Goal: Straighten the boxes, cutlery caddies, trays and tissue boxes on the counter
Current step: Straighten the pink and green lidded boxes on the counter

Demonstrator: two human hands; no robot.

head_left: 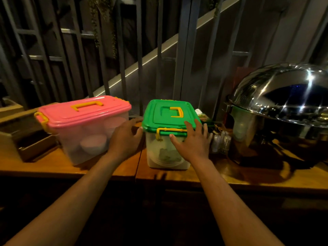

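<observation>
A clear plastic box with a green lid (166,114) and yellow handle stands on the wooden counter (106,167) in the middle. My left hand (124,137) presses its left side with spread fingers. My right hand (192,141) lies on its front right corner, fingers over the lid edge. Together both hands grip the box. To the left stands a clear box with a pink lid (83,110), turned at an angle, with bowls inside. A wooden tray or caddy (26,139) sits at the far left.
A shiny steel chafing dish with a dome lid (280,107) fills the right side. Small clear shakers and a green packet (220,141) stand between it and the green-lidded box. Dark metal railings rise behind the counter.
</observation>
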